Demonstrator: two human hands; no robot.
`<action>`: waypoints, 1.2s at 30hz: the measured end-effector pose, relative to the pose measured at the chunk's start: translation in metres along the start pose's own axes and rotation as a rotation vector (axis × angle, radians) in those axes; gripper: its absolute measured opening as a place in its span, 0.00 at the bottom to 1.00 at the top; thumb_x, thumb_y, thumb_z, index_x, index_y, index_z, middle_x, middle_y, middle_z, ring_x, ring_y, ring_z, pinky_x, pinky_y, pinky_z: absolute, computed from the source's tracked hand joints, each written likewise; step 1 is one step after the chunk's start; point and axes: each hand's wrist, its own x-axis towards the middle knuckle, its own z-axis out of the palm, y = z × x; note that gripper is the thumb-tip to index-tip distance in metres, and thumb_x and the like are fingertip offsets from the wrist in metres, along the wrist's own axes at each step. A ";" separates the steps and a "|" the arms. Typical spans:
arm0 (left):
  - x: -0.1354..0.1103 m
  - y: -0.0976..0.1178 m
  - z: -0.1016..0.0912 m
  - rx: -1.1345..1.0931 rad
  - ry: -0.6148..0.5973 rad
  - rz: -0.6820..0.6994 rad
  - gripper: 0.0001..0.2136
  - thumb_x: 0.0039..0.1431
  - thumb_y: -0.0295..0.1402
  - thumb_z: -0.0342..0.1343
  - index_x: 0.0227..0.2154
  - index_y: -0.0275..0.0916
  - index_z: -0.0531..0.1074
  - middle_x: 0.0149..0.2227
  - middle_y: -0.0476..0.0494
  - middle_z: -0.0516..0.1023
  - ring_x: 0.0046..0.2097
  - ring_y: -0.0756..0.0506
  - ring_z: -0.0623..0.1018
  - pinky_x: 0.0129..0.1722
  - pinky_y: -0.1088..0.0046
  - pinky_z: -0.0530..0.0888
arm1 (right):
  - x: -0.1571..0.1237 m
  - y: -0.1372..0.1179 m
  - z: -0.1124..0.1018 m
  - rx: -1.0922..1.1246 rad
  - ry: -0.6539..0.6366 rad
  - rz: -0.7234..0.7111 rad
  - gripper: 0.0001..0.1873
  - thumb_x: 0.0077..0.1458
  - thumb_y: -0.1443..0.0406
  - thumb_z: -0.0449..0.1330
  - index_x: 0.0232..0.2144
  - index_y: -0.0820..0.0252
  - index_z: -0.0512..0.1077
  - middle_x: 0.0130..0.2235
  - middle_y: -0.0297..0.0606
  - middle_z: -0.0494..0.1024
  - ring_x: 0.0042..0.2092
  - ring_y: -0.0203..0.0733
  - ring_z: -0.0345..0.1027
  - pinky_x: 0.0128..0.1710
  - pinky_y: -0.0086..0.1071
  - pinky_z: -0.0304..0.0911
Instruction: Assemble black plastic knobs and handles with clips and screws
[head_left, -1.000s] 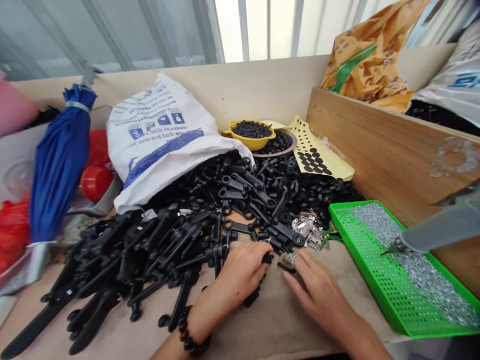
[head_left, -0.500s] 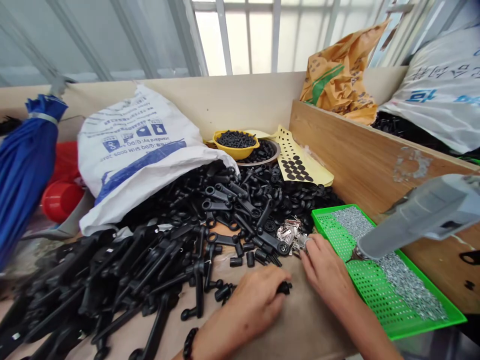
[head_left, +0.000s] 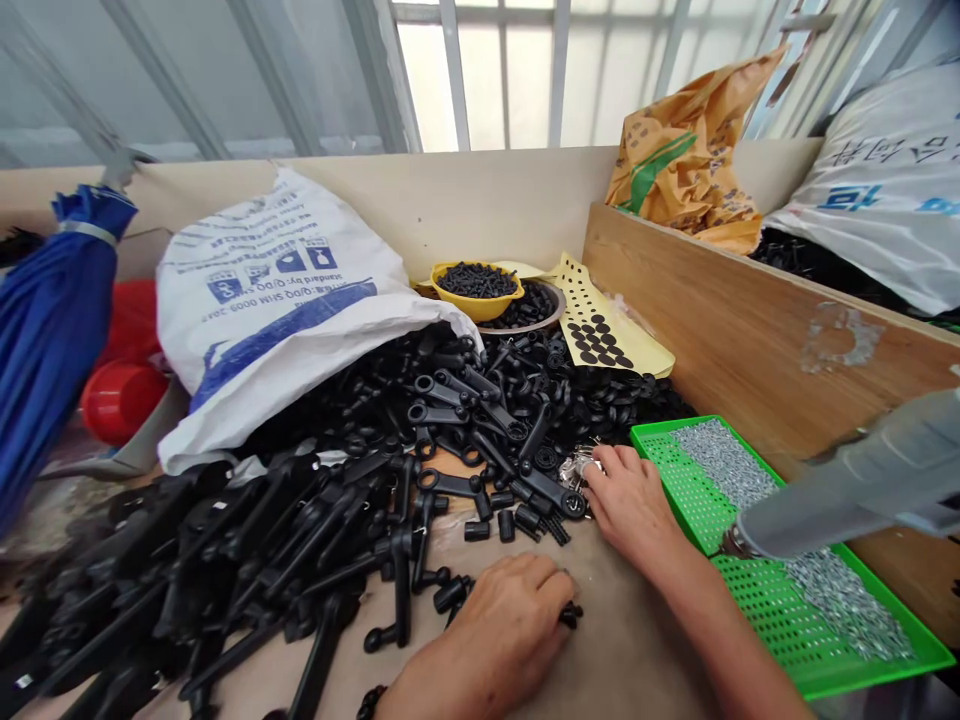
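Note:
My left hand (head_left: 502, 630) rests on the brown table near its front edge, fingers curled around a small black plastic part (head_left: 571, 613) that pokes out at the fingertips. My right hand (head_left: 626, 500) reaches forward onto a small heap of silver metal clips (head_left: 579, 465), fingers bent down on them; what they grip is hidden. A big pile of black plastic arms (head_left: 360, 500) spreads out to the left and behind both hands.
A white sack (head_left: 277, 290) spills the black parts. A green perforated tray (head_left: 787, 560) of small metal screws lies at the right, a grey power tool (head_left: 847, 490) hanging over it. Behind stand a yellow bowl (head_left: 476, 285), a yellow sticker sheet (head_left: 600, 325), a wooden board (head_left: 750, 320) and a blue umbrella (head_left: 45, 320).
My right hand has moved forward from the table front to the metal clips. My left hand has drawn back a little with the black part. The view has shifted left.

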 end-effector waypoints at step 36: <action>0.017 -0.004 -0.017 -0.167 0.371 -0.136 0.10 0.60 0.26 0.51 0.45 0.40 0.68 0.44 0.44 0.74 0.47 0.44 0.72 0.49 0.67 0.69 | 0.025 0.001 0.005 0.353 0.139 -0.035 0.10 0.60 0.67 0.49 0.28 0.60 0.65 0.32 0.40 0.71 0.34 0.41 0.67 0.32 0.31 0.59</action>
